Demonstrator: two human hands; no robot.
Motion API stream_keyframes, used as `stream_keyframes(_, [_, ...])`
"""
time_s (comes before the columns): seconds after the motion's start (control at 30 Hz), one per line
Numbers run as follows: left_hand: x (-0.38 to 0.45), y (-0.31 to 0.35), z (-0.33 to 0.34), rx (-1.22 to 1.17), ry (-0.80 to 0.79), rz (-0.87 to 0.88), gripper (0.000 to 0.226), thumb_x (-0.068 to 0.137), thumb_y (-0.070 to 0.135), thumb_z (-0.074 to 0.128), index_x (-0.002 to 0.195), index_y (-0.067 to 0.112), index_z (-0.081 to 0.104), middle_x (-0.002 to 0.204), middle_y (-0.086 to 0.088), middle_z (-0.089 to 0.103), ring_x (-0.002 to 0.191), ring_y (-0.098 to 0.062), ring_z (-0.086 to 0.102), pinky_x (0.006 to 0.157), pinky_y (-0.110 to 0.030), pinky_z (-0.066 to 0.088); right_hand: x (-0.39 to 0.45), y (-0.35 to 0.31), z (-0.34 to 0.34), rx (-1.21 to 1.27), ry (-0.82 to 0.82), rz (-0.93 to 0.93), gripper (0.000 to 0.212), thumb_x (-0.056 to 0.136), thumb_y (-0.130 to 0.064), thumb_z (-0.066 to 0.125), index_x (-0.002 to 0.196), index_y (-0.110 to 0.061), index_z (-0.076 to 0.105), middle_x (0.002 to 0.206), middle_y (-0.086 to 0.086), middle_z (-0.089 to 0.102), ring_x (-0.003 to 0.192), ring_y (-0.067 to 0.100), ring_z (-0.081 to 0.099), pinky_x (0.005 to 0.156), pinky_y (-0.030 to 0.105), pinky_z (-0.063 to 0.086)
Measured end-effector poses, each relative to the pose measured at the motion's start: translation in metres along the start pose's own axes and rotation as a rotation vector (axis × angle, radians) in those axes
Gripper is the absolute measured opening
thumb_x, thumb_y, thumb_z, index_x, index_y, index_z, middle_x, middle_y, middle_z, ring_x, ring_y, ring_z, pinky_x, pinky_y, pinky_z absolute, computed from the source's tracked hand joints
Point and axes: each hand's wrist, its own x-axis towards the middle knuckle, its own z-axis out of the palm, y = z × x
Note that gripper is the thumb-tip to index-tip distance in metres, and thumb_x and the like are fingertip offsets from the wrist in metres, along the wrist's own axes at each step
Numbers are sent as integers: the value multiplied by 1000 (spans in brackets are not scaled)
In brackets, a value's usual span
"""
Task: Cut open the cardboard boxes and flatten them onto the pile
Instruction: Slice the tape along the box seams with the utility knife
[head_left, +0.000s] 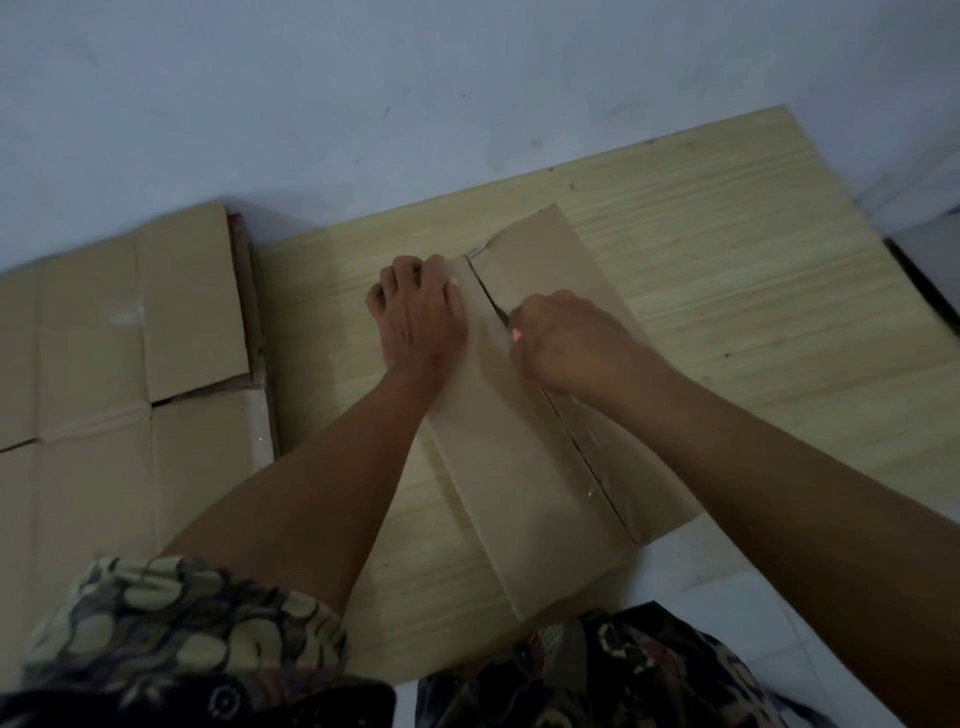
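Nearest, patterned fabric shorts (171, 623) frame the view. Beyond them, a closed brown cardboard box (524, 467) lies on a pale wood-grain board (727, 249). Right hand (566, 343) is fisted around a cutter with a pink tip (516, 335), set in the top seam. Left hand (415, 312) presses flat, fingers extended, just beside the seam; a slip could nick it. Farther left, flattened brown cardboard pile (104, 364).

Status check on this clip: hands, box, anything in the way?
Left hand pressing the box flap flat. Right hand gripping a cutter at the centre seam, blade mostly hidden. Flattened pile lies left. Nothing blocking.
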Motion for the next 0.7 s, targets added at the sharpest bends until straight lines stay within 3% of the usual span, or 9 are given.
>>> stream_keyframes(0.1, [-1, 1, -1, 1, 24, 39, 31, 95, 30, 51, 120, 18, 64, 124, -9, 54, 115, -31, 49, 101, -46, 33, -4, 8, -3, -26, -47, 30, 29, 97, -25, 53, 124, -16, 61, 124, 14, 57, 102, 34, 60, 80, 32, 43])
stream_keyframes(0.23, [-11, 8, -10, 30, 4, 148, 35, 90, 34, 45, 104, 14, 69, 120, -8, 60, 111, -32, 53, 94, -45, 37, -6, 14, 9, -6, -18, 42, 30, 95, -27, 55, 121, -16, 64, 118, 17, 59, 102, 35, 62, 78, 30, 41])
stream_keyframes(0.33, [-54, 22, -14, 82, -173, 147, 62, 89, 43, 27, 130, 7, 57, 145, -18, 48, 137, -36, 41, 110, -53, 29, -10, 16, 7, 25, 7, 40, 30, 97, -34, 54, 118, -17, 65, 106, 16, 58, 83, 31, 56, 75, 31, 43])
stream_keyframes(0.43, [-99, 30, -7, 146, -249, 160, 74, 97, 47, 19, 155, 5, 34, 164, -19, 25, 154, -35, 17, 121, -60, 6, -20, 22, 11, 7, -12, 21, 30, 95, -33, 56, 118, -17, 66, 113, 17, 62, 95, 34, 63, 84, 33, 51])
stream_keyframes(0.47, [-104, 30, -5, 161, -244, 161, 74, 97, 47, 18, 157, 6, 31, 165, -18, 23, 155, -34, 15, 122, -60, 5, -27, 25, 14, -17, -42, 25, 27, 94, -30, 56, 113, -16, 68, 107, 16, 65, 90, 32, 65, 83, 34, 53])
stream_keyframes(0.53, [-100, 31, -4, 196, -263, 144, 74, 97, 47, 18, 158, 7, 29, 166, -17, 21, 155, -33, 14, 123, -60, 5, -43, 33, 18, -88, -128, 55, 15, 89, -17, 56, 93, -12, 70, 76, 12, 68, 60, 24, 66, 66, 29, 54])
stream_keyframes(0.6, [-97, 32, -6, 193, -259, 137, 71, 96, 46, 24, 156, 8, 31, 165, -16, 24, 154, -33, 17, 122, -59, 7, -57, 43, 21, -111, -176, 80, 18, 90, -15, 54, 84, -12, 71, 58, 9, 64, 44, 22, 63, 54, 25, 50])
stream_keyframes(0.7, [-101, 39, -15, 83, -166, 183, 61, 93, 44, 36, 138, 7, 53, 149, -16, 45, 142, -36, 38, 117, -55, 23, -65, 56, 27, -74, -126, 59, 18, 93, -22, 56, 91, -16, 73, 65, 10, 66, 55, 24, 67, 64, 27, 56])
